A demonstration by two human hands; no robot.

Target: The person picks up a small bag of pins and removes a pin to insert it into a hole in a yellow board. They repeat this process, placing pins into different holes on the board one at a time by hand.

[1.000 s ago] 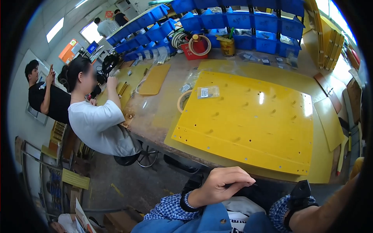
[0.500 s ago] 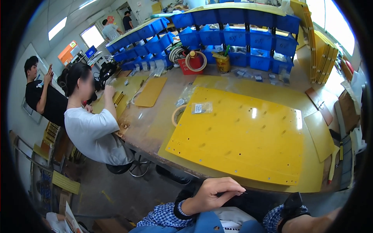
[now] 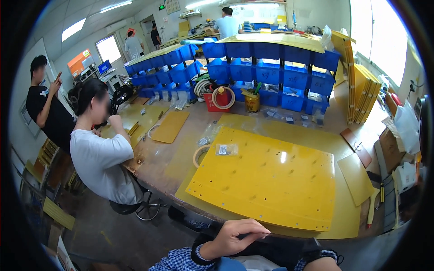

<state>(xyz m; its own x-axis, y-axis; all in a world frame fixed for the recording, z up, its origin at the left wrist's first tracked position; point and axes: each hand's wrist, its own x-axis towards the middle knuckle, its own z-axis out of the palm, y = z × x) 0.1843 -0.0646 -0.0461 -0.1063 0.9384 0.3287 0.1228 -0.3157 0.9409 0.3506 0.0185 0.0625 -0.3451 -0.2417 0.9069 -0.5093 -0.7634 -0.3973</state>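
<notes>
Left hand (image 3: 237,237): thin dark piece (image 3: 269,233) pinched at its fingertips, too small for us to identify.
Right arm (image 3: 323,264): cut off by the lower edge, its hand lost to us.
Tape roll (image 3: 196,156): one side hidden from us by the yellow panel (image 3: 266,180).
Blue bins (image 3: 269,73): contents mostly concealed.
Clear packet (image 3: 229,149): label print too small for us to read.

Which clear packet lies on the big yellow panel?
The white-labelled packet near the far-left corner of the yellow panel; the other packets lie off it.
</notes>
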